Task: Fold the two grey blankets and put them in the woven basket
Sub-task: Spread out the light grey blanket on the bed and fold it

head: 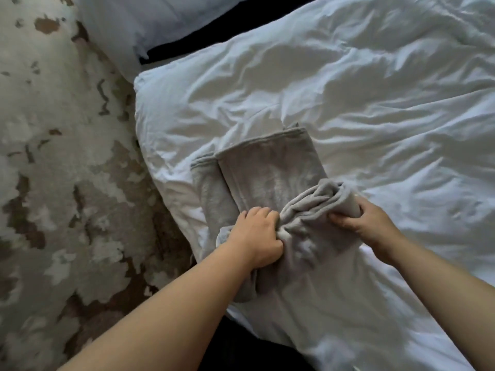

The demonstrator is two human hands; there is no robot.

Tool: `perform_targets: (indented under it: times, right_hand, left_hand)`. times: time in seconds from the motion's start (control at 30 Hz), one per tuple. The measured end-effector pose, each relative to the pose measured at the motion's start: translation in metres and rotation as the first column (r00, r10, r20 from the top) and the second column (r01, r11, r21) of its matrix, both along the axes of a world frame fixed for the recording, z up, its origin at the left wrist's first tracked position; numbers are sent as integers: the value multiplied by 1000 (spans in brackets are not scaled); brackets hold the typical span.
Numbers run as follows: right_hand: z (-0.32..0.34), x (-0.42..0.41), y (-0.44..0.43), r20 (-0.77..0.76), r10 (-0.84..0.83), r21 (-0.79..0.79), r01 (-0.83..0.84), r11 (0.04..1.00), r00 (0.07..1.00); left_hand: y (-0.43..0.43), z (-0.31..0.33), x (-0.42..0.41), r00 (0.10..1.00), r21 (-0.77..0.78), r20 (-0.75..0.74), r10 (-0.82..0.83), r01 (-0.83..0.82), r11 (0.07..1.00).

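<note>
A grey blanket lies folded into a long strip on the white duvet, near the bed's left edge. Its near end is bunched up into a raised fold. My left hand grips the bunched fabric on its left side, fingers curled into the cloth. My right hand grips the right end of the same fold, thumb underneath. A second layer of grey cloth shows along the left side beneath the top strip; whether it is a separate blanket I cannot tell. No woven basket is in view.
The rumpled duvet covers the bed to the right and far side. A pale pillow lies at the upper left. A beige and brown patterned carpet fills the floor left of the bed.
</note>
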State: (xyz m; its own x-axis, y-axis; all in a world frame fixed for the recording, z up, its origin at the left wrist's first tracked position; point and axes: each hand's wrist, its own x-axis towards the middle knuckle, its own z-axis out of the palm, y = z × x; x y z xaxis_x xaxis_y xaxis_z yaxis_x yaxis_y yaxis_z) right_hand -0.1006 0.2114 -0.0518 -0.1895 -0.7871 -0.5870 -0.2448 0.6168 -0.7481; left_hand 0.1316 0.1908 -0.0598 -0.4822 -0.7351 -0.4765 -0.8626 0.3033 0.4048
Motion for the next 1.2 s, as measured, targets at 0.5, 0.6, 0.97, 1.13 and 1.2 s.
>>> perform_targets:
  times: [0.5,0.6,0.97,1.13,1.2]
  right_hand:
    - [-24,3,3,-199,-127,23,134,991,972]
    - [-30,11,-1,-288,-130,21,142,990,949]
    - [-31,18,1,-396,-89,67,125,990,914]
    - [-32,10,-9,-374,-205,39,236,971,905]
    - [-34,7,-12,-376,-230,55,269,961,898]
  left_hand:
    - [-32,4,46,933,514,-66,354,-272,814]
    - [-35,2,49,961,402,2,275,-253,880]
    - [-18,12,70,985,624,-137,106,3,781]
    - [-40,1,78,736,548,-173,655,-480,685]
    - [-30,0,83,394,656,-213,894,-621,429]
